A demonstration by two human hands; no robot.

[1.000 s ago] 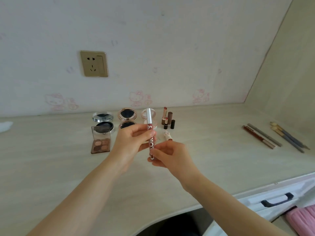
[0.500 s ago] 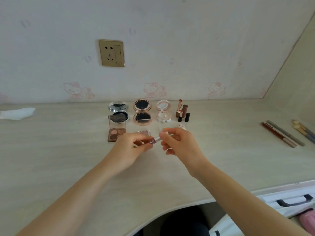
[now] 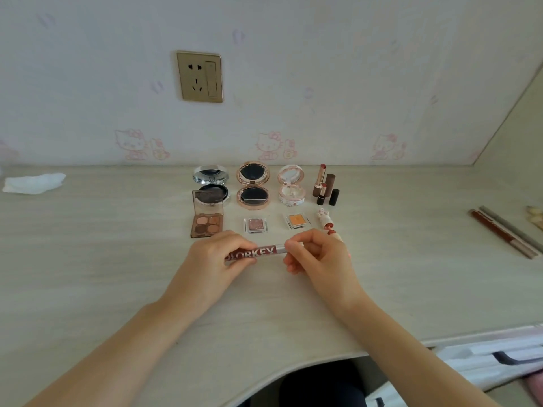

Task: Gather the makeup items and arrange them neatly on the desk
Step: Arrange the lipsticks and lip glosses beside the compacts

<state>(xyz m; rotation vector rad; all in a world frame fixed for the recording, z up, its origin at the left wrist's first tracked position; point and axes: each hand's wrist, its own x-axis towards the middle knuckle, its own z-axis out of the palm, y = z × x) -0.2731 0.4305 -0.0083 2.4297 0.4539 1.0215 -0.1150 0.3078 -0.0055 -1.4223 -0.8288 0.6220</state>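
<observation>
Desk (image 3: 88,274) pale matt wood-grain laminate, lip gloss tube (image 3: 258,252) glossy clear plastic with silvery cap end, left compact (image 3: 210,175) shiny chrome-look metal, middle compact (image 3: 253,183) glossy rose-gold (mirror inside), socket plate (image 3: 199,76) brushed gold finish, crumpled white tissue (image 3: 32,183) soft paper.

Lip gloss tube (image 3: 255,254): both ends hidden inside left hand (image 3: 216,261) and right hand (image 3: 318,257) (lettering partly covered). Far right, brushes (image 3: 535,214) cut off by edge.
</observation>
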